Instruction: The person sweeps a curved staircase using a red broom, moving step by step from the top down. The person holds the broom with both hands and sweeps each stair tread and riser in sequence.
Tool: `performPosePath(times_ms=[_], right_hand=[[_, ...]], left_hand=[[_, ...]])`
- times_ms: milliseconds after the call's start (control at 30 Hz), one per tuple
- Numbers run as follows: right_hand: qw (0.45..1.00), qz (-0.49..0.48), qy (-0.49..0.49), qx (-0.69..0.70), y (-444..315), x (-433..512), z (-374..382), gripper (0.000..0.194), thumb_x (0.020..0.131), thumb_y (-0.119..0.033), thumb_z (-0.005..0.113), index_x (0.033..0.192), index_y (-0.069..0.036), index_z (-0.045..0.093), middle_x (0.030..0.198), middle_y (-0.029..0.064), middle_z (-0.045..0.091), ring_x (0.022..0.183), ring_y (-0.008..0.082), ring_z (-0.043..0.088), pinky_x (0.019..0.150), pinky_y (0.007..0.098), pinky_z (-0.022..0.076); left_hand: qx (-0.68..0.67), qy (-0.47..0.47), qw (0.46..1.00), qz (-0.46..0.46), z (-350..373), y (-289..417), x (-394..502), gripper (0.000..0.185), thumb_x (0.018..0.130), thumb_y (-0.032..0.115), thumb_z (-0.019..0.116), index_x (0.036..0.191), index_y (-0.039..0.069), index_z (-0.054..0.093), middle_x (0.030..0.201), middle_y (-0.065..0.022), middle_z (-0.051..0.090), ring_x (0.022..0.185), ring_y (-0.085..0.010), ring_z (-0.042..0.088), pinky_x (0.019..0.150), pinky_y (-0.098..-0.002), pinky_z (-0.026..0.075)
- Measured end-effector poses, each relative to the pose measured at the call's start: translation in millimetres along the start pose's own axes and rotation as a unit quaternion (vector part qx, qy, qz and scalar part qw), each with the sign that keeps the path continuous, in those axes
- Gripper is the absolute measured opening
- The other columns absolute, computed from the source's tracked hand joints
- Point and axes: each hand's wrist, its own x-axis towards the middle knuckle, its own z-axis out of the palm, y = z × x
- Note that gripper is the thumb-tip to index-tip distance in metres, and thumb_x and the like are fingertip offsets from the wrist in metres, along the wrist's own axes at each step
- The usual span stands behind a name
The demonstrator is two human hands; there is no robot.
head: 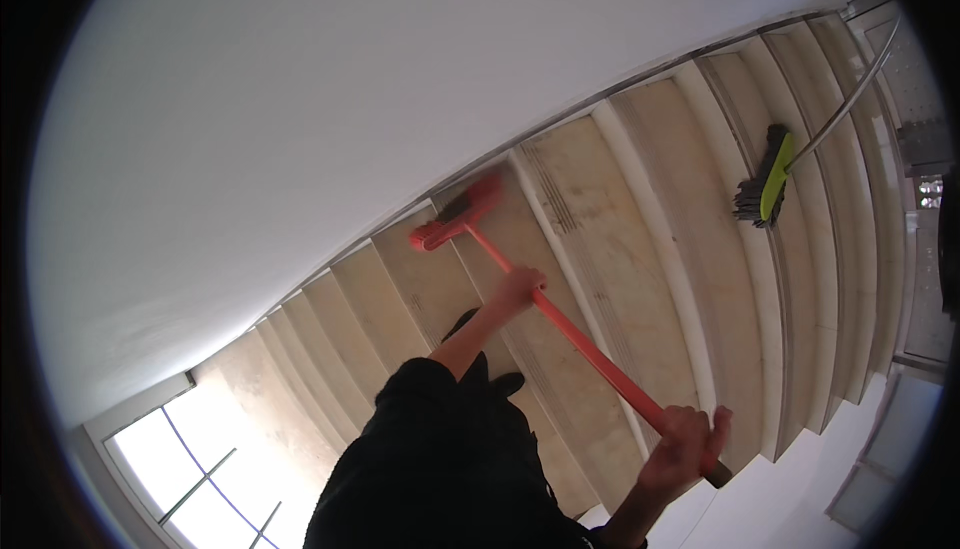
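Note:
My left hand (519, 290) grips the middle of a red broom handle (596, 357). Close to the handle's dark end, my right hand (679, 448) is wrapped around it, with one finger or the thumb raised. The handle runs diagonally up to a red broom head (457, 215), which is blurred. Its bristles, red and dark, are at a stair tread (487, 174) beside the white wall. Stone stairs (637, 181) spread out in front of me, with grooved lines along the tread edges and dark smudges on one tread.
A second broom with a lime-green head (778, 177) and grey bristles rests on the stairs at the right; its metal handle (847, 106) reaches the view's rim. The white wall (300, 136) borders the steps. A bright barred window (202, 474) is at lower left. My dark shoe (506, 384) stands on a step.

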Motion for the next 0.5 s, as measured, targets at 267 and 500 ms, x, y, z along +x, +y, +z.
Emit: performPosePath(times_ms=[267,500], right_hand=[[0.978,-0.144,-0.128,0.086,-38,13,-34,0.015,0.078,-0.002,0.044,0.093,0.001,0.043,0.057,0.0023,0.035,0.051,0.0127,0.036,0.052,0.0291,0.0318],[0.997,0.046,0.059,0.035,11,-15,-21,0.017,0.081,0.0,0.042,0.097,0.001,0.038,0.056,0.0001,0.031,0.055,0.0126,0.039,0.059,0.0295,0.039]], left_hand=[[-0.116,0.055,0.992,-0.001,-11,55,21,0.01,0.068,0.005,0.055,0.077,0.01,0.055,0.073,-0.0056,0.057,0.071,-0.0263,0.055,0.066,-0.036,0.042],[0.102,-0.085,0.991,0.015,22,-9,9,0.014,0.064,0.008,0.058,0.078,0.01,0.056,0.072,-0.0074,0.057,0.072,-0.0293,0.054,0.067,-0.0393,0.043]])
